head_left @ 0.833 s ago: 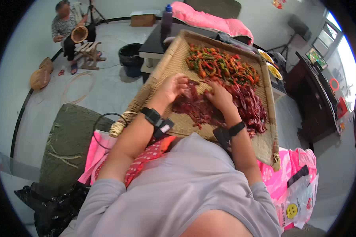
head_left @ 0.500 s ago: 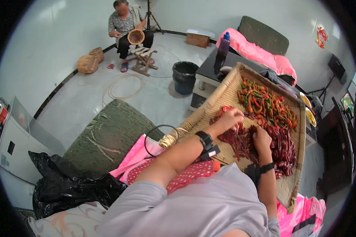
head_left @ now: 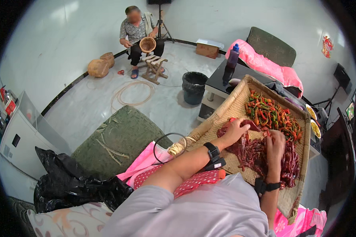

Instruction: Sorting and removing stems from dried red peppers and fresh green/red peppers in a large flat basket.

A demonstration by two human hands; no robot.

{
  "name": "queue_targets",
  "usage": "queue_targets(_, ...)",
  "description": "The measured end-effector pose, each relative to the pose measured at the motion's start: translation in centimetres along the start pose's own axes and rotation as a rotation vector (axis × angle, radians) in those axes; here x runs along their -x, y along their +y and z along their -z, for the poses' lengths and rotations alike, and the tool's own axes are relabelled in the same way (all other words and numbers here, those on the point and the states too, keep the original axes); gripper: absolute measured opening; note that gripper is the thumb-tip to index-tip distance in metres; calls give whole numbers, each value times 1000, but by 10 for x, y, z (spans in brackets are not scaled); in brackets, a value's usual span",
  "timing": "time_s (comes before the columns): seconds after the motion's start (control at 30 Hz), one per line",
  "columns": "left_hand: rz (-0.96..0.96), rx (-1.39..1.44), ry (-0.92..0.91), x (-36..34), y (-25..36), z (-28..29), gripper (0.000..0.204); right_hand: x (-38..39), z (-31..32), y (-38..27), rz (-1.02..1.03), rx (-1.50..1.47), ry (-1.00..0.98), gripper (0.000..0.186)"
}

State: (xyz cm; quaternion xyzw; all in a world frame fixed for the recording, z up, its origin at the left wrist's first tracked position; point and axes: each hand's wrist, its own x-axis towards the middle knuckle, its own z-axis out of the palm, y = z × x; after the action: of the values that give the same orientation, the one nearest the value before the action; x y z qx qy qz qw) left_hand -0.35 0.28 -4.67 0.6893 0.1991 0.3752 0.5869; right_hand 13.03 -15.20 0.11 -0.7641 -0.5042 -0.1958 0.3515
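Note:
A large woven bamboo tray [head_left: 225,103] lies tilted in front of me, with dried chilies on it. My left hand [head_left: 236,132] is closed, a broad dark red dried chili [head_left: 251,125] pinched at its fingertips. To its right, my right hand [head_left: 276,145] is bent down over the red chilies with its fingers drawn together. What those fingers hold is hidden. Under and between the hands spreads a heap of dark red dried chilies [head_left: 247,156], and longer ones [head_left: 290,162] lie right of my right hand. Beyond them is a pile of small orange, red and green chilies [head_left: 271,112].
Beyond the tray stands a black-topped table [head_left: 215,75] with a dark bottle [head_left: 233,56]. A lined bin [head_left: 194,87] is left of it. Farther off, a seated person holds a basket [head_left: 147,44] near a folding stool [head_left: 154,68]. A green cushion [head_left: 118,134] and black plastic bag [head_left: 75,181] lie at left.
A dark red chili now shows in my left hand's fingers. My right hand has lifted from the heap and turned, its fingers nearer the left hand. The whole view has shifted slightly.

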Motion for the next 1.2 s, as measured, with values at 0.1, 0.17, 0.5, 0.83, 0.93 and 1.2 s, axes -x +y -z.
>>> queue_targets(0.1, -105, -146, 207, -8, -26, 6, 49, 5, 12, 38, 16, 355, 303, 28)
queue_targets(0.17, -14, -256, 191, -3, -10, 2, 56, 14, 22, 62, -183, 543, 250, 40)
queue_targets(0.5, -80, -168, 203, -2, -21, -2, 31, 30, 25, 98, -405, 512, 26, 33)
queue_targets(0.83, -109, 81, -78, 7, 6, -6, 17, 32, 27, 103, -448, 323, 28, 34)
queue_targets(0.93, -64, 131, -123, 8, 7, -4, 18, 35, 27, 104, -438, 262, 108, 39)
queue_targets(1.2, -28, 242, -257, 11, 13, -8, 24, 13, 39, 42, -196, -142, 291, 33)
